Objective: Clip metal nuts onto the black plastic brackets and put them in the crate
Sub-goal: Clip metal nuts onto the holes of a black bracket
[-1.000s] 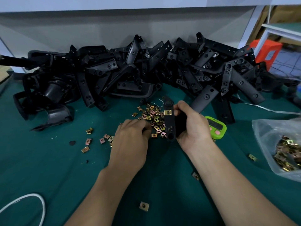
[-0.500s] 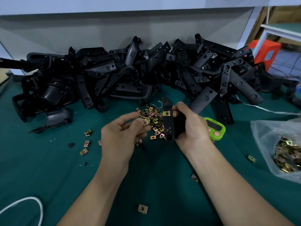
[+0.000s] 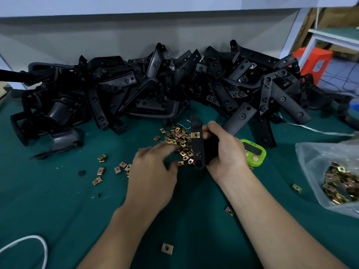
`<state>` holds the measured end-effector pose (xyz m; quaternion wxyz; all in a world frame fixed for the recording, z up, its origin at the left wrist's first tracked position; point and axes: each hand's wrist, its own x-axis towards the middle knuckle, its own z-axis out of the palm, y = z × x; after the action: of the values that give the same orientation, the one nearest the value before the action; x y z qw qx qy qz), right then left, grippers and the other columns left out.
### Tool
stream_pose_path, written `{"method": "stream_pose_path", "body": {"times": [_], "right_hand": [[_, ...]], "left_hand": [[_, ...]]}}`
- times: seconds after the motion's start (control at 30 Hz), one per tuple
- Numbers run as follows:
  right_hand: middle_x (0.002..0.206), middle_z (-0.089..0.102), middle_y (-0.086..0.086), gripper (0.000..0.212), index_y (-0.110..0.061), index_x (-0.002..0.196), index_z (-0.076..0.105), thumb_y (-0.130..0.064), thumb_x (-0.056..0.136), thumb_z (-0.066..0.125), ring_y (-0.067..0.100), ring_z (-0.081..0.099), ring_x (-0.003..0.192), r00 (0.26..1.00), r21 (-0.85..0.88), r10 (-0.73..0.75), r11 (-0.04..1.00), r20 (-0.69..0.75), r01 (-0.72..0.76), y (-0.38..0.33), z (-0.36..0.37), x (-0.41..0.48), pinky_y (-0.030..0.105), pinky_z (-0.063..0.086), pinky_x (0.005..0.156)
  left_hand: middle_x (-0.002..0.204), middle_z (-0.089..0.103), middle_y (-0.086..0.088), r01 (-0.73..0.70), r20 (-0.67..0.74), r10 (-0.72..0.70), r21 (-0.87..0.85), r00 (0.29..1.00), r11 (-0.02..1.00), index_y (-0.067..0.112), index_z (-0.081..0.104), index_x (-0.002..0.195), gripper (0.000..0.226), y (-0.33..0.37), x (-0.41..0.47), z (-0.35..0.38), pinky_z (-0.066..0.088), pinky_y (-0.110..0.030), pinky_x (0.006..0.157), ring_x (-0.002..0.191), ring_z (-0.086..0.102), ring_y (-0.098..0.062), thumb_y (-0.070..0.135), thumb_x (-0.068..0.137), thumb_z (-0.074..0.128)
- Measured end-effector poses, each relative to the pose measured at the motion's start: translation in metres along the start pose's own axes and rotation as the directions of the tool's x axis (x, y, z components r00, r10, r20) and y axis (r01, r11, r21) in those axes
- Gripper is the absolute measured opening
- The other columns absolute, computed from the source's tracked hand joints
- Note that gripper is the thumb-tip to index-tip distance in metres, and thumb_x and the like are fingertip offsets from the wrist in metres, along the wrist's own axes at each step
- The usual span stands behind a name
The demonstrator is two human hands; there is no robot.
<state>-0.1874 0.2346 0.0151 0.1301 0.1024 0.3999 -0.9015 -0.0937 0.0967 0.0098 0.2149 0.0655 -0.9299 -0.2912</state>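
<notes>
Head view: black plastic bracket [image 3: 197, 148] sits over green mat [image 3: 58, 200], in front of bracket heap [image 3: 155, 84]. Long axis runs near-to-far, tilted slightly. Brass clip nut [image 3: 195, 135] seated near far end. Right hand [image 3: 225, 152] wraps bracket, fingers curled round it. Left hand [image 3: 153, 171] palm down, fingers loosely extended, tips on loose nut pile [image 3: 177, 135], thumb apart. Half second ago left hand was raised with fingertips pinched; bracket pose unchanged.

An assembly workshop is indicated: a bench [image 3: 58, 200] covered in green cloth is heaped along its back with black plastic brackets [image 3: 155, 90], brass-coloured clip nuts [image 3: 176, 136] are scattered loose, more are kept in a clear bag [image 3: 318, 164], and a green timer [image 3: 254, 152] is set nearby.
</notes>
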Motion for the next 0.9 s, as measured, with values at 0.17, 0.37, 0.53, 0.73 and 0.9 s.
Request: {"method": "stream_pose_path", "body": {"times": [0.17, 0.37, 0.53, 0.73, 0.9], "right_hand": [[0.061, 0.061, 0.000, 0.035, -0.015, 0.058, 0.074, -0.022, 0.092, 0.071, 0.015, 0.059, 0.051, 1.000, -0.026, -0.004, 1.000, -0.009, 0.004, 0.000, 0.000, 0.000, 0.028, 0.053, 0.052], [0.061, 0.061, 0.001, 0.034, -0.015, 0.059, 0.074, -0.021, 0.092, 0.071, 0.016, 0.060, 0.052, 1.000, -0.027, -0.014, 1.000, -0.010, 0.014, 0.000, 0.000, -0.001, 0.029, 0.052, 0.051], [0.062, 0.060, 0.000, 0.033, -0.016, 0.061, 0.074, -0.025, 0.092, 0.070, 0.016, 0.060, 0.054, 1.000, -0.068, -0.010, 0.998, -0.003, 0.010, 0.000, 0.000, -0.001, 0.029, 0.052, 0.052], [0.063, 0.061, -0.001, 0.032, -0.017, 0.062, 0.073, -0.027, 0.092, 0.070, 0.016, 0.060, 0.054, 1.000, -0.114, -0.017, 0.993, 0.001, 0.017, 0.000, 0.000, -0.003, 0.028, 0.051, 0.050], [0.063, 0.061, -0.001, 0.031, -0.017, 0.064, 0.073, -0.028, 0.093, 0.070, 0.017, 0.060, 0.054, 1.000, -0.132, -0.010, 0.991, 0.001, 0.011, 0.000, 0.001, -0.004, 0.028, 0.050, 0.050]], "left_hand": [[0.108, 0.076, 0.015, -0.098, 0.076, 0.089, 0.137, 0.993, 0.986, 0.030, 0.081, 0.098, 0.011, 0.001, 0.001, 0.004, 0.027, -0.030, 0.107, 0.121, 0.058, -0.011, 0.027, 0.088, 0.076], [0.062, 0.067, 0.010, 0.043, -0.095, -0.039, 0.036, 0.995, 0.998, 0.029, 0.071, 0.078, 0.019, 0.008, -0.001, -0.002, 0.047, -0.034, 0.075, 0.063, 0.060, -0.015, 0.029, 0.096, 0.066], [0.075, 0.077, 0.002, 0.371, 0.167, -0.353, -0.656, 0.920, 0.657, 0.022, 0.077, 0.082, 0.024, 0.013, 0.004, -0.005, 0.053, -0.018, 0.054, 0.068, 0.075, -0.013, 0.017, 0.100, 0.061], [0.080, 0.077, -0.015, 0.473, 0.351, -0.362, -0.812, 0.864, 0.342, 0.013, 0.082, 0.083, 0.024, 0.012, 0.008, -0.008, 0.057, -0.022, 0.059, 0.072, 0.076, -0.019, 0.005, 0.096, 0.064], [0.088, 0.077, -0.018, 0.466, 0.378, -0.300, -0.823, 0.876, 0.325, 0.010, 0.082, 0.087, 0.022, 0.009, 0.007, -0.012, 0.058, -0.022, 0.063, 0.076, 0.075, -0.020, -0.007, 0.088, 0.067]]}}
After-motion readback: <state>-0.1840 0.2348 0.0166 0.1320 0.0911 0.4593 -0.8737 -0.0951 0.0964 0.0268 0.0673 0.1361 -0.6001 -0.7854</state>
